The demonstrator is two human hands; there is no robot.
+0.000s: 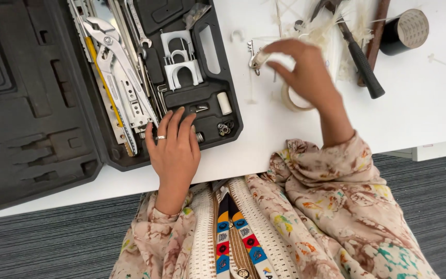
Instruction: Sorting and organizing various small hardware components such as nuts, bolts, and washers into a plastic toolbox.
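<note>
My left hand (174, 147) lies flat on the near edge of an open black tool case (218, 77), fingers spread and holding nothing, a ring on one finger. Its fingertips reach the silver wrenches and pliers (114, 57) packed in the case. My right hand (305, 72) hovers over the white table (429, 108), fingers curled around a small silvery metal piece (258, 61) at the fingertips. A roll of pale tape (291, 101) sits right under that hand.
The case lid (21, 103) lies open to the left. White plastic clips (181, 59), a small white cylinder (224, 103) and small nuts sit in the case. A black-handled hammer (362, 62), a pile of white cable ties (331, 31) and a dark tape roll (406, 31) lie at the back right.
</note>
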